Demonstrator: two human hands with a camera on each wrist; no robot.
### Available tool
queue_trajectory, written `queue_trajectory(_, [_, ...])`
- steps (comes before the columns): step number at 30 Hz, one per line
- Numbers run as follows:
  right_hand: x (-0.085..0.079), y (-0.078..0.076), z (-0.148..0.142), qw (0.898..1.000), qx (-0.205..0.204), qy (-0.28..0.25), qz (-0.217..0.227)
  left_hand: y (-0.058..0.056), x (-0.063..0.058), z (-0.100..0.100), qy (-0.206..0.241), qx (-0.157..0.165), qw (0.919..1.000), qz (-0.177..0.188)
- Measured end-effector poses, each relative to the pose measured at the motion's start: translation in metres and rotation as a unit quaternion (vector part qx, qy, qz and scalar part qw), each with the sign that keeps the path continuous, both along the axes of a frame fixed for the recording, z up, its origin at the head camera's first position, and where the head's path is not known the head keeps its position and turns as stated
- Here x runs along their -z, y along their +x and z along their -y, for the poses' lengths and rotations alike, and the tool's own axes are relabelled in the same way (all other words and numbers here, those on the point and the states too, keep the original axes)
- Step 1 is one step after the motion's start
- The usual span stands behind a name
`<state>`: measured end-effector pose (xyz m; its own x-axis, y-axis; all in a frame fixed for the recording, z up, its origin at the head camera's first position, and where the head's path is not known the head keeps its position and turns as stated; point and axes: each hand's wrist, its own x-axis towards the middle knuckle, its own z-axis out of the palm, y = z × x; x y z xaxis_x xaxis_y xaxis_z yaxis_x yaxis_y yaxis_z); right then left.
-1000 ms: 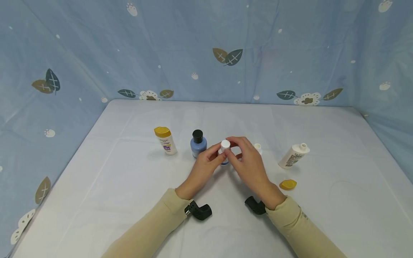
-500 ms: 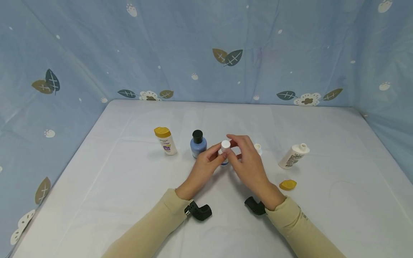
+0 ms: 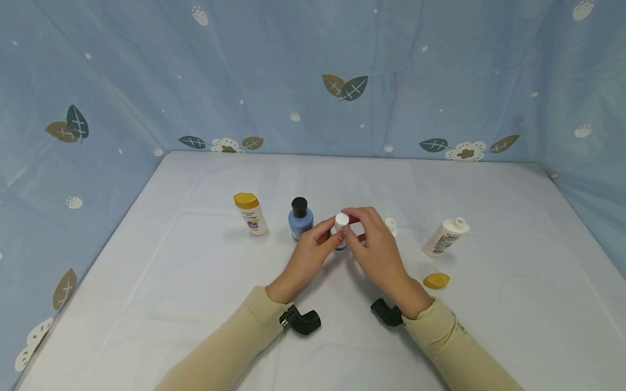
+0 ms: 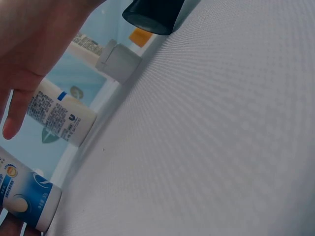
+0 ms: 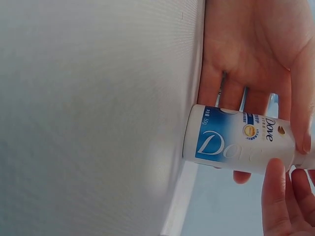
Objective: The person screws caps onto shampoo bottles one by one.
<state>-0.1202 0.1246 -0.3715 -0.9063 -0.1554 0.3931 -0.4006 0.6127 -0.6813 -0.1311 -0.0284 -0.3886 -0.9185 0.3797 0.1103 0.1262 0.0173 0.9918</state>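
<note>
On the white tablecloth (image 3: 313,347), the nearest of the small things was a loose yellow cap (image 3: 437,281), lying in front of an uncapped bottle (image 3: 444,238). This bottle was white and stood at the right side, its neck open; what was inside could not be seen. In the middle, between the two hands, was the Dove bottle (image 5: 231,140), upright, with its base on the cloth and its white cap (image 3: 342,219) on top. Its wall was not transparent, so its content was hidden. Behind the right hand one more open white neck (image 3: 390,222) was showing, its body mostly covered. Further to the left stood a blue bottle (image 3: 300,221) with a black cap, and beyond it a white bottle with a yellow top (image 3: 251,214). Both were closed.

Compared with half a second before, all bottles kept their places. Only the right forefinger was different: earlier it was lifted away, and now it was bent nearer to the cap.

The left hand (image 3: 309,251) was narrow, with thumb and fingers gripping the Dove bottle below the cap. The right hand (image 3: 379,250) was also narrow and pinched the cap between thumb and fingers.
</note>
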Motion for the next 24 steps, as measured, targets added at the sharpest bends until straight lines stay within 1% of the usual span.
queue_trajectory(9, [-0.001,-0.0011,0.0011,0.999,0.006,-0.023,0.036,0.0015,-0.0023,0.0015,-0.018,-0.005,0.9998,0.012])
queue_trajectory(13, [-0.0018,-0.001,0.0016,0.998,0.014,-0.029,0.046,0.0019,-0.0029,0.0014,-0.012,-0.004,0.9998,0.016])
queue_trajectory(20, [-0.0008,-0.0003,0.001,1.0,0.003,-0.006,0.02,0.001,-0.0022,-0.0001,-0.009,-0.006,0.9999,0.005])
queue_trajectory(24, [-0.0009,0.0004,0.0,1.0,-0.006,-0.006,0.009,0.0007,-0.001,-0.0008,-0.008,-0.005,0.9999,-0.006])
